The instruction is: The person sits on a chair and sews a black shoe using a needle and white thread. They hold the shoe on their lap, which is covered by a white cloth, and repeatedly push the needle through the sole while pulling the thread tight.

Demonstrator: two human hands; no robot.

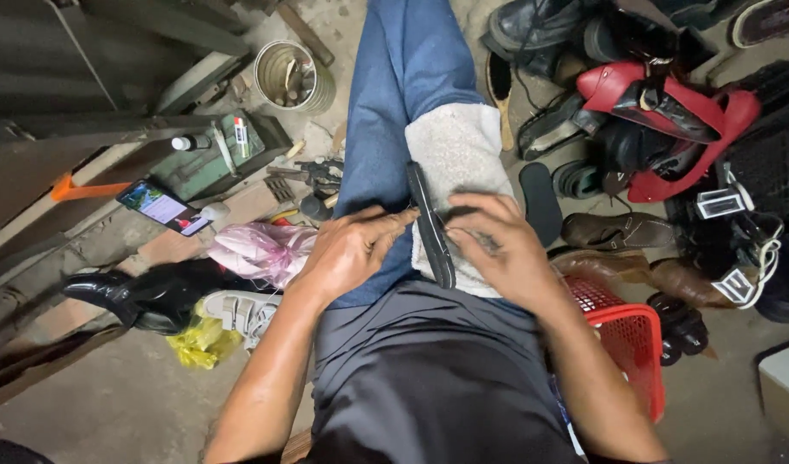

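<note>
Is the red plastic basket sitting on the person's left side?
No. The red basket stands on the floor by the right forearm, while the right hand and left hand hold a black sole on the lap.

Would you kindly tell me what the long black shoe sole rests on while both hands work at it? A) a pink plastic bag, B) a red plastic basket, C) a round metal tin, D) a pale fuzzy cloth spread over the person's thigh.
D: the long black shoe sole lies on the pale fuzzy cloth draped over the thigh in blue trousers, with the left hand and the right hand touching it from either side.
</note>
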